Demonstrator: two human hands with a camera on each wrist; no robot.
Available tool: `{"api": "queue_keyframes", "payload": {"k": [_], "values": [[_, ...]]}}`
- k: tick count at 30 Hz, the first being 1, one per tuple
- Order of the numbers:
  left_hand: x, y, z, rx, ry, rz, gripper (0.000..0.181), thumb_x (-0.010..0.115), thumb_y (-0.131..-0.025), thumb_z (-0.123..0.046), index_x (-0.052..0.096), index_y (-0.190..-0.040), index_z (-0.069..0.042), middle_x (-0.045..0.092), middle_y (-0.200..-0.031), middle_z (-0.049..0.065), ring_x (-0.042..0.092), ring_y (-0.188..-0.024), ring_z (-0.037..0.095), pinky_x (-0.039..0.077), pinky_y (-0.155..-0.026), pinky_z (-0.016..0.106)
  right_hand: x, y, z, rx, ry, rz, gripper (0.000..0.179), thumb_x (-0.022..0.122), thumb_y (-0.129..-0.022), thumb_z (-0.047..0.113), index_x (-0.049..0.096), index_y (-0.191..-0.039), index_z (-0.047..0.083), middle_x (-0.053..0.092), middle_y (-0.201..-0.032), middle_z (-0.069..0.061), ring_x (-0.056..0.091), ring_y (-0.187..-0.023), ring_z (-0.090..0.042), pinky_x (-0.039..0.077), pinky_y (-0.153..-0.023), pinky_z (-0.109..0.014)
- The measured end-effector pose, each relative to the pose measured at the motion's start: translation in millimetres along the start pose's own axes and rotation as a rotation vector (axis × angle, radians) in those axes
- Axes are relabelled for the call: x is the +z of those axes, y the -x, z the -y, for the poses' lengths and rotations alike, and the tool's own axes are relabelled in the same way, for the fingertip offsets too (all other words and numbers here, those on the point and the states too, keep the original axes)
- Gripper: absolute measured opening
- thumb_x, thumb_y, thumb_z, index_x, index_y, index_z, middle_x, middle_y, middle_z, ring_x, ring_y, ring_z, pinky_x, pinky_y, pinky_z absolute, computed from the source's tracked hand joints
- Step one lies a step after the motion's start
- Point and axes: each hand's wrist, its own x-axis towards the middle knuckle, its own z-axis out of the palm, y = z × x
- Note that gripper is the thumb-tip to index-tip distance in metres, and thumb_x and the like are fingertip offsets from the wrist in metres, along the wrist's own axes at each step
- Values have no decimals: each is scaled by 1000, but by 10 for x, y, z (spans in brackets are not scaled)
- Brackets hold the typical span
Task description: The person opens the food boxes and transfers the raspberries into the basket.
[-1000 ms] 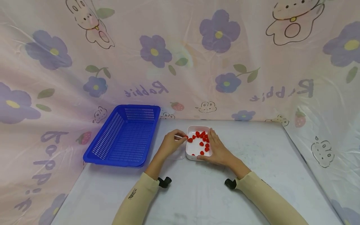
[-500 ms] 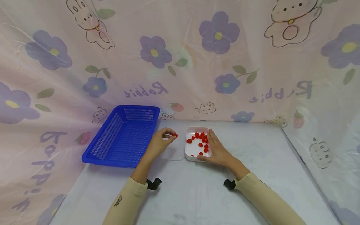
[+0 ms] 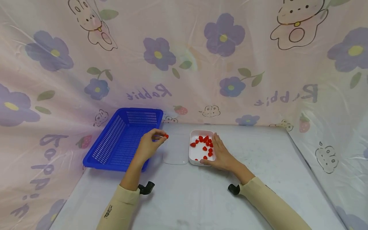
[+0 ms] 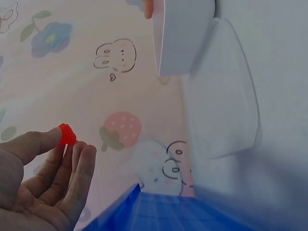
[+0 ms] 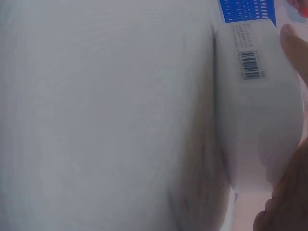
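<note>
My left hand [image 3: 148,145] is at the right rim of a blue plastic basket [image 3: 156,127]. Thumb and fingertips pinch a small red raspberry-shaped piece [image 4: 67,134], bumpy and glossy in the left wrist view. Several similar red pieces [image 3: 193,144] lie in an open white box [image 3: 198,154], most toward its far right. My right hand [image 3: 222,155] rests against that box, straight fingers along the right side and thumb at the near edge. A printed barcode label [image 5: 250,65] shows on the box's near wall in the right wrist view.
A clear plastic lid [image 3: 176,156] lies flat on the white table [image 3: 198,198], between basket and box. Behind the table hangs a pink curtain [image 3: 189,95] printed with flowers and rabbits. The basket's slotted walls stand taller than the box.
My left hand has moved left from the box's left rim, across the lid to the basket, carrying the red raspberry-shaped piece. The right hand stays at the box.
</note>
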Motion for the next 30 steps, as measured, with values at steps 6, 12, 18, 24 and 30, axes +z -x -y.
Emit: {"api": "queue_keyframes", "payload": {"k": [6,12,18,24,30], "values": [[-199,-1,72,-6,-29,-35,27,71,-107,-24,71,-129,-11,73,-130,13,65,-128,38,57,-100,57,3,-7,-7,-9,1,-10,139,73,-82,80,-2,-171,3,-7,-180,-15,0,-166,-38,17,-129,-61],[-389,24,186,-30,-57,-37,28,67,-109,-25,69,-131,-7,72,-131,17,65,-127,41,56,-102,59,2,-1,-12,-15,0,-16,139,73,-82,80,1,-171,1,-6,-180,-15,0,-166,-37,17,-130,-60],[-552,63,276,-62,-60,-33,31,66,-109,-25,67,-132,-4,71,-131,21,67,-125,42,54,-104,61,8,-1,-22,-12,75,-18,137,68,-83,83,2,-171,1,-5,-181,-14,1,-167,-34,14,-132,-55],[-650,72,387,-98,-119,-75,29,66,-109,-24,68,-130,-4,70,-130,22,67,-122,42,56,-100,57,-3,8,-17,-33,103,-31,136,68,-84,83,5,-170,-2,1,-180,-19,4,-166,-37,15,-132,-56],[-700,93,450,-126,-193,-139,28,64,-110,-20,67,-130,0,71,-127,24,67,-118,43,57,-94,56,-15,21,3,-34,87,-31,136,68,-84,82,6,-170,-3,1,-180,-19,4,-166,-39,15,-132,-57]]}}
